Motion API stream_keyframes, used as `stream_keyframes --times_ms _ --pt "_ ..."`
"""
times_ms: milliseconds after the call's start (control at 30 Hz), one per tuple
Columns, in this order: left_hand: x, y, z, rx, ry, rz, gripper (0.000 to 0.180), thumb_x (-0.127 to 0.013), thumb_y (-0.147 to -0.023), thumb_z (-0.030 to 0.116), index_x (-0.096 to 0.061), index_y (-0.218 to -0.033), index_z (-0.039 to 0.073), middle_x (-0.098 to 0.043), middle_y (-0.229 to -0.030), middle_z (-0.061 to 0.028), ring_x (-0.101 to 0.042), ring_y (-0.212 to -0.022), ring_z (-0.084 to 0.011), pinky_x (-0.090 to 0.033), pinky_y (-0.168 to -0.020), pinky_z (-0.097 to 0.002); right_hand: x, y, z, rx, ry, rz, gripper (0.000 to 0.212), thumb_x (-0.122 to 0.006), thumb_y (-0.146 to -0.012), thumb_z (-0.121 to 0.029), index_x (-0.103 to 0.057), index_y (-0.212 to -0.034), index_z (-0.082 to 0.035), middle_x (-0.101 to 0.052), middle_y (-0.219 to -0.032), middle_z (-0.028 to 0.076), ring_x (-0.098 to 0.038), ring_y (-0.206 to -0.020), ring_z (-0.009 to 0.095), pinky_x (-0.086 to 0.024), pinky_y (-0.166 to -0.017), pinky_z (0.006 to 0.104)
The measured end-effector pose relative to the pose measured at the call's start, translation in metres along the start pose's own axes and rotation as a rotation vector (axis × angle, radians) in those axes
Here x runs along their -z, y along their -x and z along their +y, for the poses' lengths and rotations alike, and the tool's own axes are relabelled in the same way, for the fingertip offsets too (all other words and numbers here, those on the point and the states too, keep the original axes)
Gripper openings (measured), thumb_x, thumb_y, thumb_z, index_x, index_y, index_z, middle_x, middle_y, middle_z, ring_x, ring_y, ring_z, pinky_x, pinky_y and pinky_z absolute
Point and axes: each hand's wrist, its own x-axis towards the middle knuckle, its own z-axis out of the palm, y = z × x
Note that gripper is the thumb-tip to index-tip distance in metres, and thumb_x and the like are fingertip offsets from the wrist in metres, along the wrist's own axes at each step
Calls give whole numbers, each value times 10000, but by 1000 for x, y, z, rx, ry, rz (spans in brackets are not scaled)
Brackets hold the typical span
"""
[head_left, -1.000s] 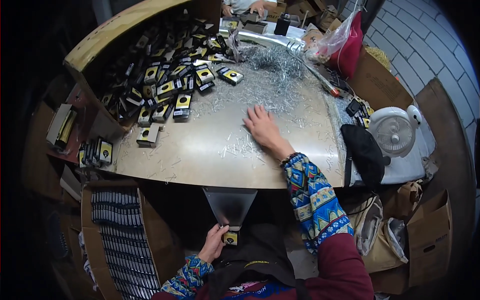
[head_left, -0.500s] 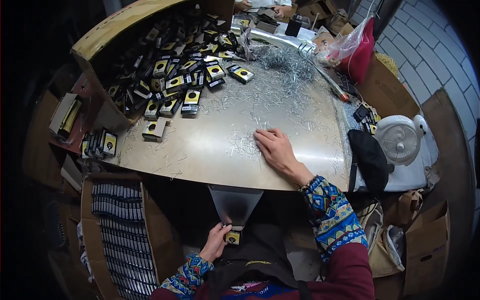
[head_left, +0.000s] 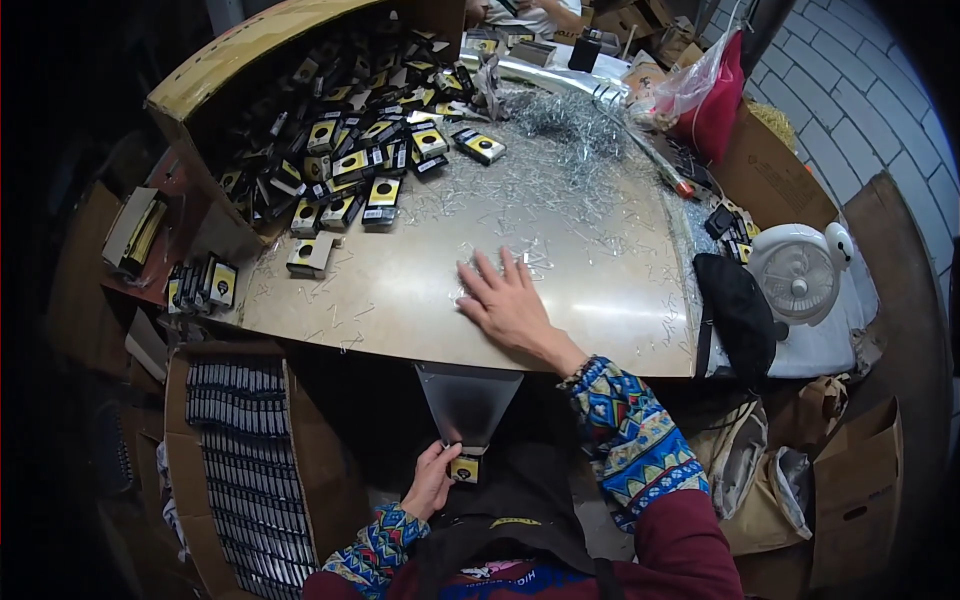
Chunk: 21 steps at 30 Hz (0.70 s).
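- The left hand point(head_left: 430, 484) pinches a small yellow-and-black cardboard box point(head_left: 465, 470) by its side, near the top.
- That box is just under the narrow end of a grey metal chute point(head_left: 468, 405), which hangs below the front edge of the smooth tan table point(head_left: 400, 305).
- The right hand point(head_left: 508, 310) grips nothing; it is laid out flat over the table with its fingers spread.
- Thin, shiny, clear little pins point(head_left: 540, 260) lie by its fingertips.
- A big heap of black-and-yellow cardboard boxes point(head_left: 382, 190) sits on the table's left side.
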Motion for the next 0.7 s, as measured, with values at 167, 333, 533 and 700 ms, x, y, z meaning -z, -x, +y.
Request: stream_keyframes --times_ms 167,333,533,700 --pt "-7 4 -3 -56 9 74 134 -615 -934 135 -605 -1033 46 -661 -939 -25 -636 -840 -110 -520 -700 -258 -8 35 -48 42 -25 12 458 -501 -976 -318 -468 -1384 -113 -390 -1461 189 -295 -1358 474 -273 -1092 586" --pt "3 4 -8 -71 -46 73 127 -630 -903 105 -619 -1024 68 -657 -920 -3 -617 -816 -82 -496 -665 -226 25 77 -82 52 -153 -66 432 -537 -960 -238 -494 -1351 -61 -427 -1427 207 -326 -1347 475 -274 -1094 591" --pt "-5 8 -2 -74 -25 24 190 -606 -906 101 -588 -1091 65 -646 -967 -1 -599 -846 -71 -476 -688 -215 42 79 -71 -9 -275 82 364 -598 -909 -81 -556 -1267 -27 -553 -1284 208 -507 -1223 392 -403 -1030 491" --pt "-14 11 -12 -200 -329 81 362 -679 -848 108 -505 -1155 28 -642 -1022 -67 -626 -845 -164 -498 -717 -286 39 100 -73 -98 -632 8 292 -586 -805 45 -627 -1087 -20 -625 -1057 164 -568 -1024 353 -471 -874 416"
